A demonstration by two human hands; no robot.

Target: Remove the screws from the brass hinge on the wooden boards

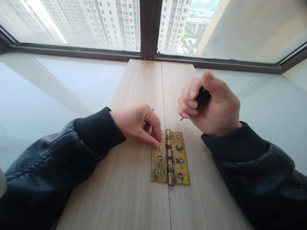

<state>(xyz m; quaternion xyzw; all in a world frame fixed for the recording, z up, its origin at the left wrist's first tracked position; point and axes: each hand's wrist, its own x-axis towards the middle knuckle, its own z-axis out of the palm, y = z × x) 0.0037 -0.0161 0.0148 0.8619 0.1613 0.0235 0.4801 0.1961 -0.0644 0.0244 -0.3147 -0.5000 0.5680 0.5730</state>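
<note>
1. Your left hand [139,124] is mostly curled, thumb and forefinger nearly meeting in a pinch on a small screw [157,140], partly hidden, at the upper part of the hinge's left leaf.
2. A metal tip [152,109] shows just beyond your left knuckles; you cannot tell from here what it belongs to.
3. Your right hand [213,105] is closed around the black handle of a screwdriver [203,97], thumb up, shaft end below the fingers, apart from the hinge.
4. The brass-coloured hinge [169,156] lies flat between and below your hands, its barrel along the seam of two pale wooden boards [120,179]. It is worn and stained. Four screws sit on the right leaf; the second from the top [179,147] stands tilted. Two more show on the left leaf.
5. Around the boards: a white speckled sill [48,83], a dark window frame [151,32], tall buildings [110,25] outside. Your sleeves [93,137] are black.
6. Dark marks on the hinge are too small to read as lettering.
</note>
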